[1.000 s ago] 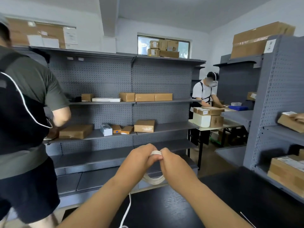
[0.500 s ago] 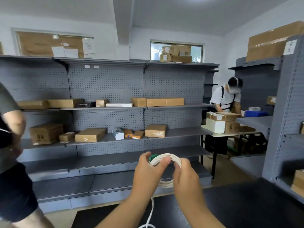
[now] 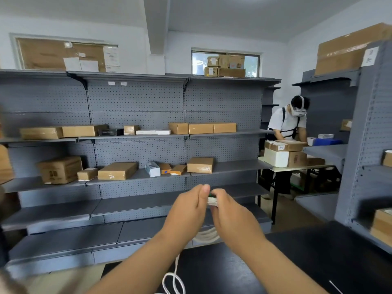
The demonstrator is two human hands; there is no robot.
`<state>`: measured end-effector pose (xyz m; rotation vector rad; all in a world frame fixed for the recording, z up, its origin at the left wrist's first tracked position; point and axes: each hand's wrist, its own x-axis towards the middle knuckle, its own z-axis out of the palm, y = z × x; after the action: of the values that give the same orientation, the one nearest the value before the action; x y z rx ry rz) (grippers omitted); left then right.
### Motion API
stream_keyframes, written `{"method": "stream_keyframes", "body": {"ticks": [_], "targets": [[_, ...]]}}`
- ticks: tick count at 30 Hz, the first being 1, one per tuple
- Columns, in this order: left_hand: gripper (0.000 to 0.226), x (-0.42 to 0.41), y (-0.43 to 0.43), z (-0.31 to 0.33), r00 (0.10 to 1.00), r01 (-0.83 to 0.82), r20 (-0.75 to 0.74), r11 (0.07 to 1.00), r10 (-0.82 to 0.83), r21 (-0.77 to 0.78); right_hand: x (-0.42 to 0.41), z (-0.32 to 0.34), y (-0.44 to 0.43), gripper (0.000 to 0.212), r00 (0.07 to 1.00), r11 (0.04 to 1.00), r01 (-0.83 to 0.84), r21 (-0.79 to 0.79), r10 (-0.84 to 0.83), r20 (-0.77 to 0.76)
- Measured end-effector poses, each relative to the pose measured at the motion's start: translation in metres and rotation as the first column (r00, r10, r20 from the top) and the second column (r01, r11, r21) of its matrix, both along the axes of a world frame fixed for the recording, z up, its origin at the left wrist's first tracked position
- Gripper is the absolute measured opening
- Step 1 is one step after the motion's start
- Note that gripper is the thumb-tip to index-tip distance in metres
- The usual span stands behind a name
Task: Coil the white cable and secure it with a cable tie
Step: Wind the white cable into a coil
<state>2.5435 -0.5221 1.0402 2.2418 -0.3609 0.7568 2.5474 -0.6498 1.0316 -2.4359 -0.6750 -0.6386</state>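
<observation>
Pinching mostly coiled white cable (image 3: 212,202) between left hand (image 3: 186,211) and right hand (image 3: 232,218); loose tail below, tying apparently undone.

Soft, even light fills the room, cool and bluish on the walls; the window (image 3: 225,62) at the back glares pale. Faint shadows lie under the shelves (image 3: 135,135). Motion blur smears the left hand (image 3: 186,211), the right hand (image 3: 231,217) and the white cable (image 3: 212,201) pinched between them. Wide-angle bending curves the right-hand rack (image 3: 364,132); the bottom left corner is a blur.
</observation>
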Motion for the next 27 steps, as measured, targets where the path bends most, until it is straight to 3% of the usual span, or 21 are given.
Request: {"method": "stream_keyframes", "body": {"ticks": [4,7,10,12,15,19,21,23,27], "targets": [[0.07,-0.002,0.006,0.009,1.0,0.002,-0.016,0.999,-0.002,0.034,0.0,0.006,0.006,0.04,0.979,0.975,0.037,-0.219,0.008,0.201],[0.067,-0.005,0.01,0.017,0.999,0.007,-0.049,1.0,-0.005,0.026,0.001,0.01,0.008,0.053,0.952,0.937,0.108,-0.333,-0.001,0.307],[0.058,-0.006,0.009,0.027,0.995,-0.014,-0.096,0.999,0.011,-0.036,0.0,0.015,0.011,0.028,0.957,0.901,0.118,-0.417,0.009,0.289],[0.056,-0.005,0.011,0.03,0.992,-0.021,-0.129,0.998,0.013,-0.062,0.0,0.022,0.013,0.018,0.974,0.919,0.122,-0.375,-0.038,0.224],[0.052,-0.009,0.014,0.027,0.986,0.006,-0.163,0.982,-0.037,-0.188,-0.002,0.026,0.012,0.008,0.988,0.975,0.137,-0.175,-0.122,0.092],[0.044,-0.017,0.011,0.012,0.962,0.016,-0.223,0.848,-0.157,-0.529,-0.007,0.017,0.013,0.02,0.978,0.978,0.204,0.033,-0.203,-0.049],[0.042,-0.021,0.008,0.001,0.953,-0.007,-0.245,0.794,-0.179,-0.607,-0.011,0.004,0.016,0.022,0.972,0.97,0.228,0.083,-0.221,-0.084],[0.041,-0.025,0.006,-0.012,0.961,-0.056,-0.255,0.83,-0.105,-0.555,-0.018,-0.009,0.018,0.023,0.965,0.966,0.236,0.103,-0.22,-0.145],[0.04,-0.033,0.009,-0.035,0.976,-0.158,-0.185,0.954,0.112,-0.255,-0.026,-0.032,0.014,0.02,0.962,0.98,0.193,0.041,-0.18,-0.206]]}}
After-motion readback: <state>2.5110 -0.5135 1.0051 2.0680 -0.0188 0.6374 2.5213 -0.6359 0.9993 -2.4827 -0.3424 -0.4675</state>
